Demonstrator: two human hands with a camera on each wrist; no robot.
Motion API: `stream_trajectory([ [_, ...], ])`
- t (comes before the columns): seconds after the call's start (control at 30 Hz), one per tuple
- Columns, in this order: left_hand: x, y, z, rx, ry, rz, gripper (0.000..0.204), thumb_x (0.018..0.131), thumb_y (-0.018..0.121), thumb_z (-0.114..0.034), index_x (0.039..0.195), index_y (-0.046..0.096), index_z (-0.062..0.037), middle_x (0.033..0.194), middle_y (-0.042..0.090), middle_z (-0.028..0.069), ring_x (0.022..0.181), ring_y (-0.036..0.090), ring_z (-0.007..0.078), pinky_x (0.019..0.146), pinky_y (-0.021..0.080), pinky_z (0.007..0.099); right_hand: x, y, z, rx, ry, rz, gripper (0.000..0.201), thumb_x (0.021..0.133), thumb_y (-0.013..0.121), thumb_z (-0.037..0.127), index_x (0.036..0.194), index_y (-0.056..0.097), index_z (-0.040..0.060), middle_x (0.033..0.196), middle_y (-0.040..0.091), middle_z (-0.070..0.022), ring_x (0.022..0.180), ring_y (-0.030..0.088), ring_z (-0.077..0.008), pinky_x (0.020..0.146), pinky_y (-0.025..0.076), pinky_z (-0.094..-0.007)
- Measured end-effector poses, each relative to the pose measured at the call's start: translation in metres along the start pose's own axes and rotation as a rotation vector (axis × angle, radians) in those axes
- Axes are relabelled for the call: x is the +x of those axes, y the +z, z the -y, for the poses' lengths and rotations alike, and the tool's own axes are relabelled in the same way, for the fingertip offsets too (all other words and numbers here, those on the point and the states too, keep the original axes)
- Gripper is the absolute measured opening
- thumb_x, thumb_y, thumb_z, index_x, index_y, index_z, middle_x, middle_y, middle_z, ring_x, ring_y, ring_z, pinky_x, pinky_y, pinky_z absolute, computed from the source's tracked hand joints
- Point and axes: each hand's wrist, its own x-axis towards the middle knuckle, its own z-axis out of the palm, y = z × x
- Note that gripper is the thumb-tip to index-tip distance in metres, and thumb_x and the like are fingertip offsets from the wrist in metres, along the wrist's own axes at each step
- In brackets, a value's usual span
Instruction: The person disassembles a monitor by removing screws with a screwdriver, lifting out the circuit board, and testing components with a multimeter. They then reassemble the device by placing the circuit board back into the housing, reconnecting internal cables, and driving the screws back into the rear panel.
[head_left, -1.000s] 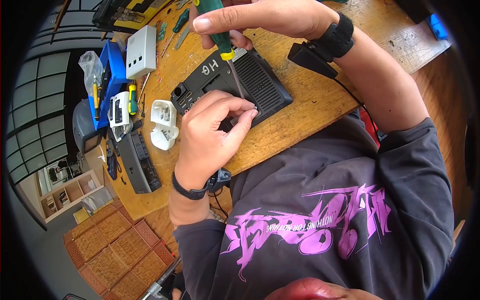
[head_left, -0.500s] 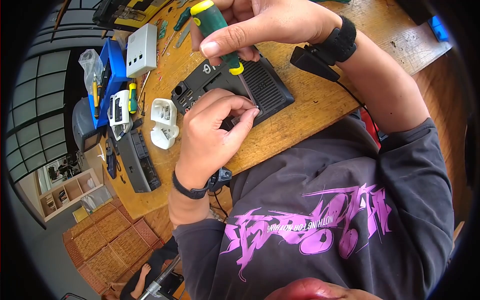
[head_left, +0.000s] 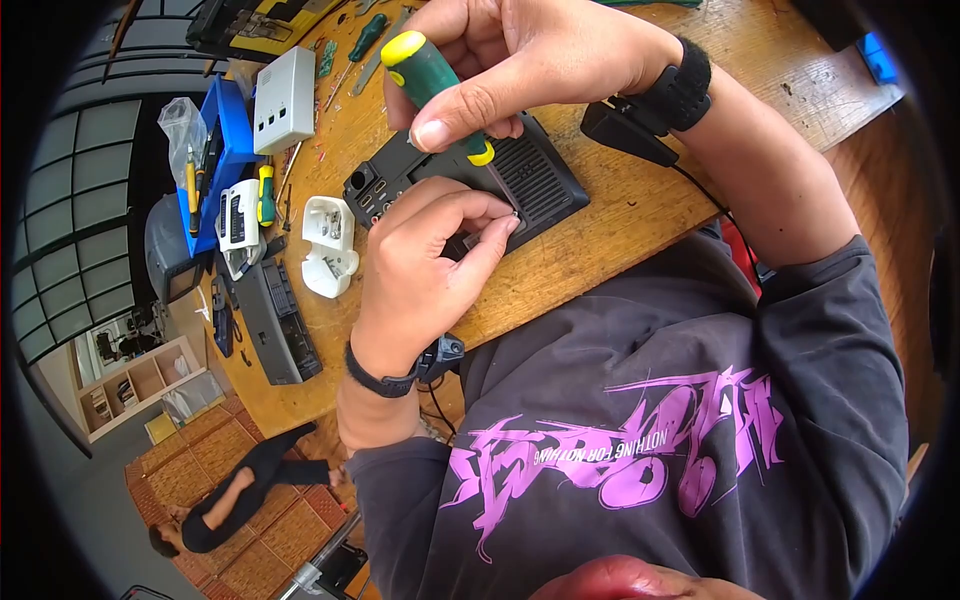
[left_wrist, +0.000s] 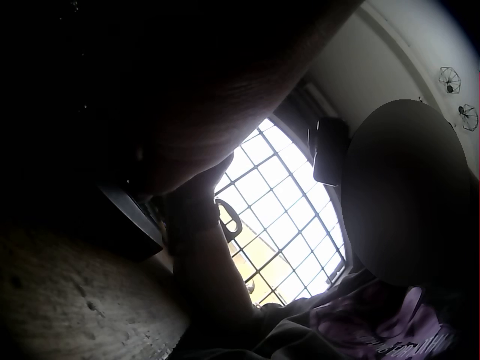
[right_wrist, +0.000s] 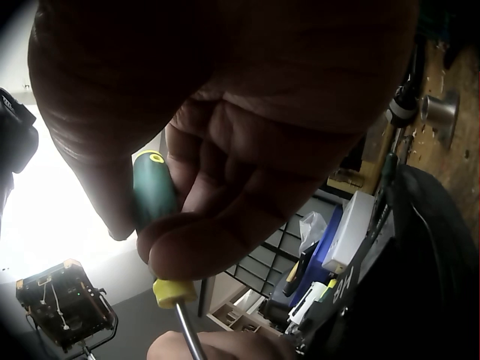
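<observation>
My right hand [head_left: 530, 65] grips a screwdriver [head_left: 432, 80] with a green handle and yellow ends, thumb along one side and fingers curled round the other. In the right wrist view its metal shaft [right_wrist: 189, 330] slants down toward my left hand. My left hand [head_left: 425, 260] rests over a black electronic device [head_left: 545, 175] with a vent grille and a row of ports. Its thumb and forefinger pinch what looks like a small screw [head_left: 516, 214] at the screwdriver's tip, mostly hidden by the fingertips. The left wrist view is mostly dark, with the device's edge [left_wrist: 133, 221] showing.
Left of the device stands a white case [head_left: 328, 245] holding small metal parts. Beyond it lie a black casing [head_left: 280, 325], a yellow-green screwdriver [head_left: 265, 197], a white box [head_left: 284, 103] and a blue bin [head_left: 232, 130]. A person [head_left: 235, 495] is in the background at lower left.
My right hand has shifted slightly right and down, tilting the screwdriver so its yellow butt end shows. My left hand stays almost still. A person has come into view in the background.
</observation>
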Motion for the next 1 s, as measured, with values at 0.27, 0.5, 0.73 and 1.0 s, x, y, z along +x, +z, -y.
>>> stream_trajectory([
  [0.27, 0.001, 0.000, -0.001, -0.011, -0.001, 0.000, 0.011, 0.093, 0.086, 0.004, 0.102, 0.080, 0.0039, 0.098, 0.079, 0.0096, 0.085, 0.074, 0.0163, 0.078, 0.059, 0.0290, 0.000, 0.001, 0.006, -0.010, 0.003, -0.043, 0.022, 0.101, 0.092, 0.017, 0.113, 0.081, 0.0028, 0.093, 0.081, 0.0009, 0.072, 0.067, -0.0028, 0.059, 0.049, -0.0193],
  [0.5, 0.000, 0.000, 0.000, -0.017, -0.007, 0.001, 0.011, 0.093, 0.086, 0.004, 0.103, 0.080, 0.0038, 0.100, 0.079, 0.0095, 0.086, 0.075, 0.0164, 0.079, 0.060, 0.0287, -0.002, 0.001, 0.002, 0.002, -0.011, -0.046, 0.023, 0.101, 0.092, 0.017, 0.116, 0.081, 0.0027, 0.094, 0.081, 0.0009, 0.072, 0.067, -0.0029, 0.059, 0.050, -0.0193],
  [0.73, 0.000, 0.000, 0.001, -0.035, -0.015, 0.006, 0.011, 0.094, 0.086, 0.004, 0.103, 0.080, 0.0039, 0.101, 0.079, 0.0098, 0.086, 0.075, 0.0160, 0.079, 0.060, 0.0284, -0.001, 0.002, 0.001, 0.052, -0.047, -0.004, 0.025, 0.101, 0.092, 0.014, 0.120, 0.081, 0.0013, 0.094, 0.080, 0.0015, 0.075, 0.067, -0.0027, 0.060, 0.050, -0.0195],
  [1.0, 0.000, 0.001, 0.002, -0.040, -0.010, 0.007, 0.010, 0.094, 0.086, 0.004, 0.102, 0.079, 0.0042, 0.101, 0.078, 0.0095, 0.086, 0.075, 0.0157, 0.079, 0.059, 0.0284, -0.004, 0.002, 0.012, 0.049, 0.034, 0.016, 0.024, 0.101, 0.090, 0.008, 0.121, 0.080, -0.0007, 0.100, 0.082, -0.0004, 0.086, 0.072, -0.0042, 0.069, 0.055, -0.0209],
])
